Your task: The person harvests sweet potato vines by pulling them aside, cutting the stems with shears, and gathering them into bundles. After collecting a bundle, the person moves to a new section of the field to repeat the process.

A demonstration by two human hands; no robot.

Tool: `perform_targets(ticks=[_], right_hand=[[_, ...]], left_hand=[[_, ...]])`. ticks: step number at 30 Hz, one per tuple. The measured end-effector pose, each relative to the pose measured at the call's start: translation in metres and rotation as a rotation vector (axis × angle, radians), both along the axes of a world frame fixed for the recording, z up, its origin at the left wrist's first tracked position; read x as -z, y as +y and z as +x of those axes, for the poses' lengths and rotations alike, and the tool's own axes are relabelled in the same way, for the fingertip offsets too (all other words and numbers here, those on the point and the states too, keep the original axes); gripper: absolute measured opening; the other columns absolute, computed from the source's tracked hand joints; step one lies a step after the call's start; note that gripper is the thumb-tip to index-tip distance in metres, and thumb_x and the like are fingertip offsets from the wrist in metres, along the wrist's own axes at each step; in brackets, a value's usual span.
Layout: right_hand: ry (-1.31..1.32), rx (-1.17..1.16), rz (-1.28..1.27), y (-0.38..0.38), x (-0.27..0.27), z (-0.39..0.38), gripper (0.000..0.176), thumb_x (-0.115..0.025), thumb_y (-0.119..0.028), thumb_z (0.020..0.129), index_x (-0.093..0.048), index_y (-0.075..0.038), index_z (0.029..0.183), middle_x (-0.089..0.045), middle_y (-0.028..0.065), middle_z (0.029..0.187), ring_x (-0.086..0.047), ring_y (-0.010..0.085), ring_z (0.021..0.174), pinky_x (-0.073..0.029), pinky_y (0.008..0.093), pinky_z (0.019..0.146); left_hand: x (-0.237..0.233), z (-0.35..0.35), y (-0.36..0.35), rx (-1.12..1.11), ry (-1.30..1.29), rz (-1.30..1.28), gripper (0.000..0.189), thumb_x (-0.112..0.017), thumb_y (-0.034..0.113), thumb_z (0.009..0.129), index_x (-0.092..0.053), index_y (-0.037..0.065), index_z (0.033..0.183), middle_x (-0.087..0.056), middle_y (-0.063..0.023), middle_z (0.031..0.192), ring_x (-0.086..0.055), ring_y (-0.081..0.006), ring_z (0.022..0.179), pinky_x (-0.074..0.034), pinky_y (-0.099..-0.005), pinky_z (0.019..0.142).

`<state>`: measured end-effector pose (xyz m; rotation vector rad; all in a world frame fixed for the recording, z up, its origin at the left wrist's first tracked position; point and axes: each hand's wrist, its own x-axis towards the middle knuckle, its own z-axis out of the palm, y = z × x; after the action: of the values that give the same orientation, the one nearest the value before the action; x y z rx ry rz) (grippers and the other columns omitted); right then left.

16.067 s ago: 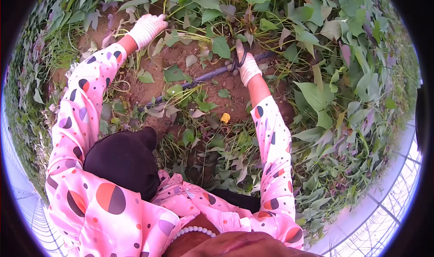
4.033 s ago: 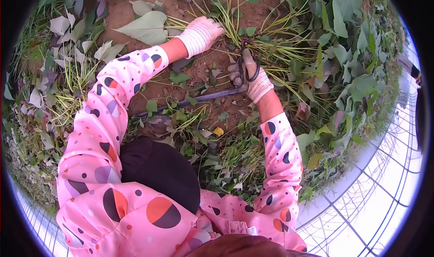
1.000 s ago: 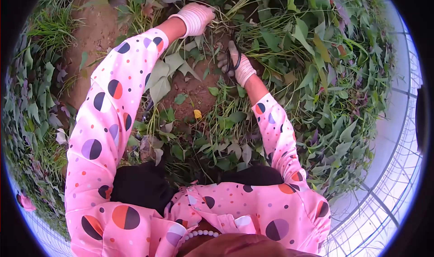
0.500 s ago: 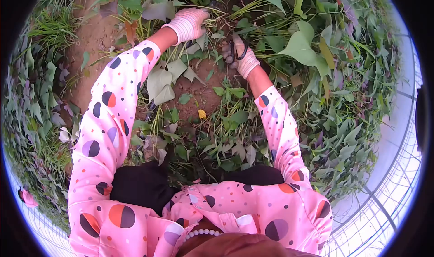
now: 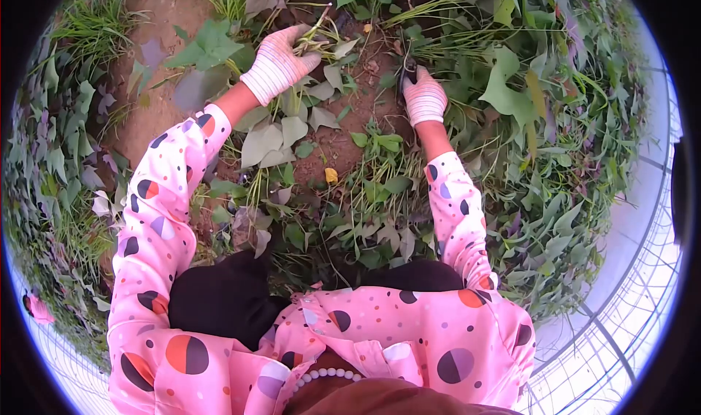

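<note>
My left hand (image 5: 283, 58), in a striped glove, is closed around a bunch of cut vine stems (image 5: 318, 41) whose pale ends point up past the fingers. Broad green leaves (image 5: 272, 139) of the vines droop below that hand. To the right, my gloved right hand (image 5: 425, 96) grips scissors (image 5: 407, 70) by their black handles; the blades are mostly hidden. Bare brown soil (image 5: 369, 86) shows between the two hands, with long leafy vine stems (image 5: 456, 46) just beyond the right hand.
Dense leafy vines (image 5: 562, 218) cover the ground at right, and more foliage (image 5: 51, 174) is at left. A strip of soil (image 5: 157, 35) runs along the upper left. My dark-clad knees (image 5: 226, 298) are near the plants. Another person (image 5: 38, 309) is far off at left.
My left hand has drawn back to the left and toward me, lifting the stems off the ground. My right hand has shifted right, away from the stems, still with the scissors.
</note>
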<state>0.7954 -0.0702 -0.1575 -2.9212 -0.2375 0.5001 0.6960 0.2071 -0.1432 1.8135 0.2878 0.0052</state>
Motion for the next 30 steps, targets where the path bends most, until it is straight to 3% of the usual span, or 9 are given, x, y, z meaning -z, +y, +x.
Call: perform_targets(ticks=[1,5,9,16,18,22,24,28,30], right_hand=[[0.019,0.008,0.016,-0.002,0.011,0.010,0.045,-0.058,-0.038,0.085,-0.059,-0.009,0.118,-0.064,0.0217,0.107,-0.062,0.0385,0.096,-0.049,0.0451,0.085],[-0.055,-0.015,0.117,0.012,0.026,0.031,0.044,-0.059,-0.036,0.083,-0.061,-0.004,0.113,-0.064,0.0241,0.105,-0.061,0.0386,0.099,-0.048,0.0451,0.087],[0.056,-0.009,-0.120,0.025,0.016,0.039,0.047,-0.060,-0.040,0.082,-0.062,-0.005,0.113,-0.063,0.0229,0.108,-0.060,0.0386,0.102,-0.049,0.0439,0.089],[0.208,-0.151,-0.102,0.022,0.015,0.042,0.044,-0.063,-0.034,0.076,-0.066,0.001,0.103,-0.063,0.0253,0.103,-0.059,0.0411,0.100,-0.050,0.0415,0.086],[0.249,-0.200,-0.094,0.011,-0.018,0.017,0.046,-0.067,-0.037,0.075,-0.066,-0.001,0.104,-0.064,0.0241,0.104,-0.062,0.0372,0.098,-0.050,0.0405,0.085],[0.269,-0.172,0.201,-0.038,-0.056,-0.038,0.044,-0.073,-0.037,0.070,-0.065,0.000,0.091,-0.066,0.0206,0.082,-0.064,0.0345,0.075,-0.051,0.0399,0.072],[0.335,-0.096,0.461,-0.043,-0.081,-0.078,0.041,-0.076,-0.034,0.070,-0.063,0.001,0.088,-0.064,0.0137,0.073,-0.061,0.0244,0.063,-0.050,0.0349,0.066],[0.411,-0.032,0.790,-0.012,-0.135,-0.153,0.040,-0.077,-0.030,0.072,-0.062,0.000,0.094,-0.063,0.0102,0.070,-0.057,0.0158,0.060,-0.049,0.0312,0.061],[0.420,0.030,0.923,0.003,-0.154,-0.176,0.039,-0.076,-0.027,0.074,-0.062,-0.001,0.100,-0.063,0.0095,0.071,-0.058,0.0159,0.061,-0.050,0.0307,0.062]], left_hand=[[0.015,-0.001,-0.001,-0.077,0.013,-0.308,0.053,-0.070,0.014,0.073,-0.054,-0.009,0.117,-0.067,-0.0138,0.103,-0.061,-0.0132,0.087,-0.051,-0.0272,0.082],[-0.035,-0.017,-0.013,-0.014,0.123,0.051,0.052,-0.068,0.019,0.073,-0.057,-0.009,0.115,-0.068,-0.0121,0.093,-0.060,-0.0126,0.078,-0.051,-0.0287,0.074],[-0.015,-0.029,-0.025,0.067,0.171,-0.003,0.056,-0.067,0.023,0.073,-0.056,-0.009,0.117,-0.067,-0.0122,0.086,-0.058,-0.0132,0.069,-0.051,-0.0291,0.070],[-0.051,-0.054,-0.047,0.132,0.296,-0.062,0.047,-0.068,0.022,0.073,-0.061,-0.007,0.108,-0.065,-0.0104,0.076,-0.057,-0.0118,0.066,-0.050,-0.0293,0.065],[-0.056,-0.060,-0.045,0.089,0.288,-0.061,0.050,-0.071,0.024,0.071,-0.060,-0.006,0.109,-0.065,-0.0092,0.075,-0.057,-0.0115,0.066,-0.049,-0.0285,0.064],[-0.065,-0.078,-0.051,-0.072,0.482,-0.081,0.060,-0.076,0.026,0.068,-0.058,-0.004,0.116,-0.066,-0.0070,0.081,-0.057,-0.0114,0.067,-0.049,-0.0273,0.064],[-0.061,-0.094,-0.063,-0.077,0.490,-0.196,0.048,-0.076,0.015,0.071,-0.059,0.000,0.114,-0.064,-0.0003,0.082,-0.056,-0.0073,0.068,-0.048,-0.0230,0.063],[-0.096,-0.122,-0.091,0.211,0.235,-0.361,0.050,-0.073,0.011,0.075,-0.057,0.001,0.122,-0.064,-0.0021,0.102,-0.055,-0.0047,0.088,-0.049,-0.0234,0.077],[-0.107,-0.141,-0.100,0.172,0.219,-0.417,0.050,-0.073,0.011,0.073,-0.056,0.002,0.119,-0.064,-0.0034,0.095,-0.057,-0.0080,0.087,-0.050,-0.0259,0.080]])
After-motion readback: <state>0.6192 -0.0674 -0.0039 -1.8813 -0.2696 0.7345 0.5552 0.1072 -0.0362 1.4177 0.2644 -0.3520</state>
